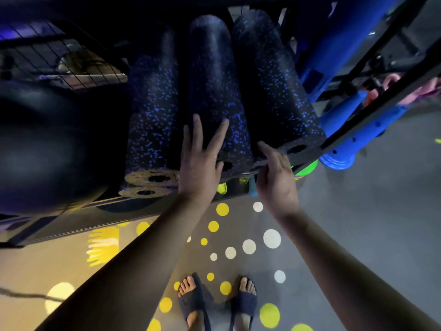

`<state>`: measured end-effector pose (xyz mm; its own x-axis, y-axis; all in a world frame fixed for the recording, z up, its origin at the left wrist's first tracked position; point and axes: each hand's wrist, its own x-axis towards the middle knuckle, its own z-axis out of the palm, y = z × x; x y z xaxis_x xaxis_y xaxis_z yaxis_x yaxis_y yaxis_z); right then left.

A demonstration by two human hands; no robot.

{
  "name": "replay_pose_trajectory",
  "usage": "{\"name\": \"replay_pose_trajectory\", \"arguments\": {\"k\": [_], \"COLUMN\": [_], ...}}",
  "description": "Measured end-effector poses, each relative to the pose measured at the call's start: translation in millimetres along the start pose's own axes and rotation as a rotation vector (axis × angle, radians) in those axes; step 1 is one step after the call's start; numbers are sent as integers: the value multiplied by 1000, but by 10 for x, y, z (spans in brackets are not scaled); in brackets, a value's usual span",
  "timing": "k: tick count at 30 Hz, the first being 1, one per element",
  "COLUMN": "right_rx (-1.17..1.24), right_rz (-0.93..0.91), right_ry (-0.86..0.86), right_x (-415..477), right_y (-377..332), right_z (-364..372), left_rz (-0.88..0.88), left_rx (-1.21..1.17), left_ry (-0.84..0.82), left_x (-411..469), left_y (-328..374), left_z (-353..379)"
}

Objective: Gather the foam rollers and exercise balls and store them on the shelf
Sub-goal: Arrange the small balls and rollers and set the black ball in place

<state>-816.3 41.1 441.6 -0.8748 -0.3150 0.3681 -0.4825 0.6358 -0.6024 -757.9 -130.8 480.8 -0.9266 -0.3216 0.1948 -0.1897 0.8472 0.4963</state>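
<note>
Head view: several speckled foam rollers (212, 96) are seen lying side by side on the shelf (298, 161) at frame centre, a dark exercise ball (45, 149) at left. The left hand (200, 161) is spread flat on the middle roller, the right hand (276, 180) held open beside the shelf edge; storing is judged nearly done

Rollers (212, 91) matt speckled foam; ball (43, 149) smooth w/ sheen; shelf frame (372, 108) dark metal
</note>
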Motion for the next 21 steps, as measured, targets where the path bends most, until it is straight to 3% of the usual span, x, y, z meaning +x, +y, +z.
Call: {"name": "replay_pose_trajectory", "arguments": {"k": [3,6,12,16,18,21], "right_rx": [-67,-202,-372,-389,-395,-367], "right_rz": [-184,-195,-282,-273,-233,-279], "right_ry": [-109,-209,-183,-201,-227,-277], "right_x": [127,169,349,312,319,360], "right_y": [5,96,389,410,329,98], "right_z": [-94,-95,-105,-99,-96,-79], "left_rz": [-8,-16,-60,220,98,-276], "left_rx": [121,206,150,175,263,134], "left_ry": [-36,-42,-142,142,191,-133], "left_x": [-53,-38,57,-87,-127,-189], "left_y": [117,208,230,-109,-342,-700], "left_z": [228,350,234,-124,-357,-526]}}
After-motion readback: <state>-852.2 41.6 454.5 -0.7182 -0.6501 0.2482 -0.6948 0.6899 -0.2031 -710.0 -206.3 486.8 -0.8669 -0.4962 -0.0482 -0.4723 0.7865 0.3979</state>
